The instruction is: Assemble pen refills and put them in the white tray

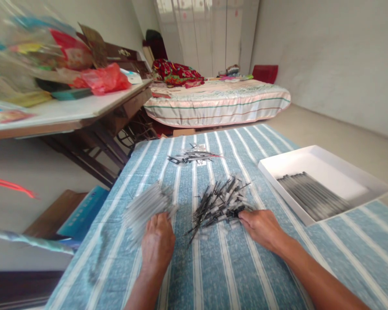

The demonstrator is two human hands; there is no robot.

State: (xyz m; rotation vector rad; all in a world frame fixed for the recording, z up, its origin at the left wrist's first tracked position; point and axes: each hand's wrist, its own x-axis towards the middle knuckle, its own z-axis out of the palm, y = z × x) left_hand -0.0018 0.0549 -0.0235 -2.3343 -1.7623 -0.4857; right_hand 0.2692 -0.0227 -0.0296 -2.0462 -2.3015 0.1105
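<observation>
Pile (220, 200): thin dark-and-clear sticks, loose and crossed every way, middle of the bench (213, 275), straight ahead of the person. It sits between the two hands, so either one can get at it without a stretch.

Right hand (261, 226): palm down at the pile's right edge, fingers curled, tips in among the sticks. Cannot tell whether it pinches one or only touches.

Left hand (158, 243): palm down, just left of the pile, fingers reaching onto the tubes (145, 206), a heap of clear ones smeared by motion blur. Grasping or just resting: cannot tell.

Tubes and pile lie near each other but apart, one kind to each side. That looks like sorting by kind.

Box (310, 163): white, shallow, off to the right, well apart from the pile. Pens (313, 196) lie in it side by side, all one way; the low walls likely keep them lined up.

Far pile (194, 156): small dark bundle with a white label, beyond the main pile.

Striped cloth covers the bench. Bed (220, 101) behind it.
</observation>
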